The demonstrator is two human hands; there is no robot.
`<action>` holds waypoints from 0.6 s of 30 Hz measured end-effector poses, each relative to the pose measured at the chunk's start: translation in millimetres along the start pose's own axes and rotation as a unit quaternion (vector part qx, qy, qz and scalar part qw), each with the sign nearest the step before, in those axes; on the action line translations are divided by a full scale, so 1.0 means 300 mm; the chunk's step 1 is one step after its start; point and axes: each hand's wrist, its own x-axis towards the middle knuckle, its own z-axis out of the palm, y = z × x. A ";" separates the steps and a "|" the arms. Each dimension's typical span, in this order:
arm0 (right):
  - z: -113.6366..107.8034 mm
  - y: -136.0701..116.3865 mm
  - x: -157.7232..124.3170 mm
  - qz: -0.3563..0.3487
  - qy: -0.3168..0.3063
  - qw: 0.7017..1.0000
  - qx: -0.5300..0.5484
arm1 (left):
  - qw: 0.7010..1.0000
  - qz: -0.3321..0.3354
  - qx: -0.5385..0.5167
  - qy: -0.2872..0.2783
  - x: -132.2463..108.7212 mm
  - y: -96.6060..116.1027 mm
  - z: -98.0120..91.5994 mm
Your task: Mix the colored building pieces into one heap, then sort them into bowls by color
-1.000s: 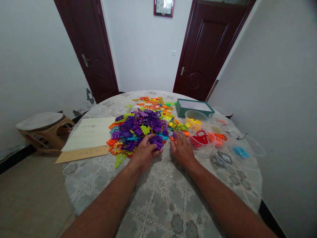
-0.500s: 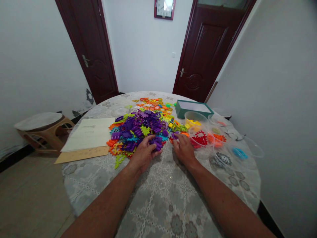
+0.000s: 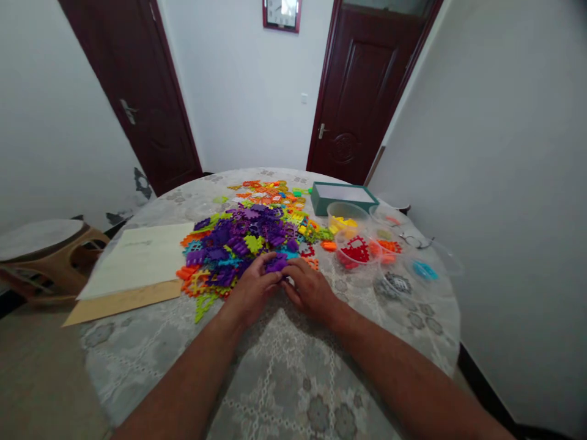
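A heap of coloured plastic interlocking pieces point(image 3: 247, 235), mostly purple with orange, green and yellow, lies in the middle of the round table point(image 3: 293, 373). My left hand point(image 3: 251, 288) rests at the heap's near edge, fingers curled round a cluster of purple pieces point(image 3: 276, 264). My right hand point(image 3: 309, 289) sits right beside it, its fingers closed against the same purple cluster. The two hands touch at the fingertips.
Clear plastic tubs hold sorted pieces: yellow point(image 3: 345, 218), red point(image 3: 355, 252), orange point(image 3: 387, 244), blue point(image 3: 424, 269). A teal box point(image 3: 343, 195) stands behind them. A cream sheet on a cardboard board point(image 3: 132, 266) lies left. A stool point(image 3: 41, 253) stands beside the table.
My right hand moved left from the tubs and joined the left hand on the purple cluster. The camera view swung slightly, shifting everything leftward.
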 end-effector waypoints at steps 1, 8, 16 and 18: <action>-0.002 0.004 0.002 -0.001 -0.002 1.000 0.000 | 1.000 0.001 0.004 0.000 0.004 -0.003 -0.002; -0.010 0.004 0.005 0.033 0.025 0.996 0.073 | 0.998 0.007 0.066 0.007 -0.002 0.015 0.019; 0.012 -0.005 0.007 0.118 0.013 0.979 0.166 | 0.988 0.037 0.149 -0.004 -0.013 0.021 0.021; 0.011 -0.011 0.012 0.117 0.017 0.978 0.172 | 0.984 0.046 0.171 -0.007 -0.008 0.003 0.011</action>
